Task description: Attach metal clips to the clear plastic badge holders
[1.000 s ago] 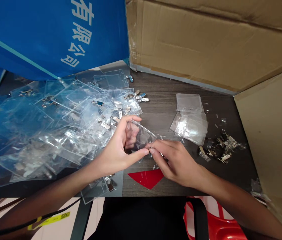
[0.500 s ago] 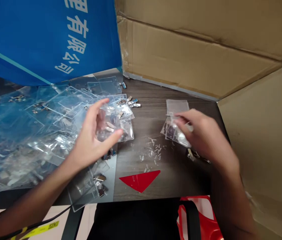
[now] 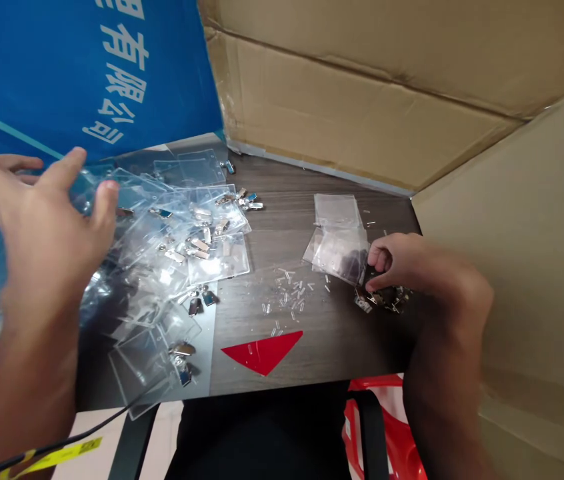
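1. Left hand [image 3: 45, 227]: wide open, fingers spread, nothing in it. Over the edge of the heap of clear vinyl badge holders [image 3: 182, 233]; can't tell if it's touching
2. Right hand [image 3: 412, 267]: fingers curled, tips down at the metal badge clips [image 3: 385, 300] on the right of the table. Can't tell if it has hold of any, the fingers hide them
3. Clips: small, stiff, polished metal, so probably slippery and prone to tangling. Best pinched by the flat body, one at a time
4. Holders: thin, light, glossy sheet with a soft flex. Likely to slide over each other, so take by an edge or corner. Loose clips lie on top
5. Around: squared-up stack of clear holders [image 3: 337, 237] just left of the right hand, tiny clear plastic pieces [image 3: 292, 293] scattered mid-table, red triangle [image 3: 262, 352] near the front edge of the dark wood-grain tabletop [image 3: 342, 353]
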Motion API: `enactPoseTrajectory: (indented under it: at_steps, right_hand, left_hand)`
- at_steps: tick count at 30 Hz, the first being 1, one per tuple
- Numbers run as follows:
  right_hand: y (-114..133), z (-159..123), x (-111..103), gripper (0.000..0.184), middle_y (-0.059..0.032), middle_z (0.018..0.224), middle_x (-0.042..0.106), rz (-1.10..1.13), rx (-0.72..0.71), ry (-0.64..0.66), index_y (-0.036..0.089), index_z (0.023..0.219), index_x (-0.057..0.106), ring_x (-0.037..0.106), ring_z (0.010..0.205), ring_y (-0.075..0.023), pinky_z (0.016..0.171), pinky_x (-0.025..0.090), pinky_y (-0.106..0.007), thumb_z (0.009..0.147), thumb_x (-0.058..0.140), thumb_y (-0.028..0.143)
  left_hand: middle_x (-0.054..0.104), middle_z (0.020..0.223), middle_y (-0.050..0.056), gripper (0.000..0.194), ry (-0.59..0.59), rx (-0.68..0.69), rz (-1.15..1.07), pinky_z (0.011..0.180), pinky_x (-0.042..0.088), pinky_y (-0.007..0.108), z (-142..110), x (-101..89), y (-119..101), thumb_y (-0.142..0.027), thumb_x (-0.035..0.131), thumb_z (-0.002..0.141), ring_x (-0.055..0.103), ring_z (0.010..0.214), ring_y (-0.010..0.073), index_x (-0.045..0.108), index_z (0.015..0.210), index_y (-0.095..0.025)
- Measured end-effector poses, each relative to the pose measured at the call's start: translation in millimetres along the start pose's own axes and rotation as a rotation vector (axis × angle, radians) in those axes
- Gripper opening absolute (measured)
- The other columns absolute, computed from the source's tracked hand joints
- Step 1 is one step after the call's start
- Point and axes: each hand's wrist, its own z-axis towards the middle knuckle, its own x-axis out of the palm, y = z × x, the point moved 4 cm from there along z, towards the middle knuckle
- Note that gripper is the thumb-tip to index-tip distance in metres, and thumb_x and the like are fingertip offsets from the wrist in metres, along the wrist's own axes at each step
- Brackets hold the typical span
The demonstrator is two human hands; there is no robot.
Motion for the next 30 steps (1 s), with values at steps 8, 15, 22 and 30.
enactPoseTrajectory:
  at_steps: [8, 15, 22, 30]
  right_hand:
    - [13, 7, 3, 0.029, 0.0032, 0.082, 0.081, -0.044, -0.007, -0.028, 0.024, 0.084, 0.074, 0.074, 0.075, -0.0174, 0.063, 0.047, -0.028, 0.069, 0.096, 0.012]
    - [5, 1, -8, 0.028, 0.0011, 0.082, 0.080, -0.020, 0.029, -0.084, 0.025, 0.080, 0.071, 0.076, 0.077, -0.0208, 0.066, 0.054, -0.031, 0.070, 0.097, 0.019]
    - [8, -11, -5, 0.027, -0.0007, 0.083, 0.082, -0.004, 0.039, 0.004, 0.025, 0.078, 0.076, 0.078, 0.077, -0.0219, 0.065, 0.056, -0.032, 0.066, 0.097, 0.014]
    - [37, -13, -4, 0.024, 0.0035, 0.073, 0.078, -0.018, 0.034, -0.042, 0.024, 0.069, 0.076, 0.072, 0.071, -0.0166, 0.061, 0.049, -0.027, 0.073, 0.083, 0.001]
  left_hand:
    - [0.050, 0.156, 0.011, 0.061, -0.066, 0.011, 0.207, 0.131, 0.029, 0.079, 2, 8.8, 10, -0.040, 0.083, 0.098, 0.042, 0.155, 0.0505, 0.068, 0.155, -0.026]
    - [0.058, 0.156, 0.024, 0.051, -0.106, 0.298, 0.178, 0.120, 0.052, 0.068, -15, 10.5, -22, -0.043, 0.069, 0.107, 0.056, 0.150, 0.0476, 0.074, 0.151, -0.017]
    - [0.065, 0.142, 0.031, 0.041, -0.037, 0.532, 0.124, 0.108, 0.063, 0.060, -35, 22.2, -50, -0.036, 0.065, 0.111, 0.068, 0.134, 0.0432, 0.080, 0.135, -0.006]
    - [0.064, 0.140, 0.024, 0.033, 0.060, 0.609, 0.081, 0.108, 0.064, 0.055, -51, 32.4, -60, -0.030, 0.061, 0.115, 0.066, 0.130, 0.0354, 0.079, 0.132, -0.007]
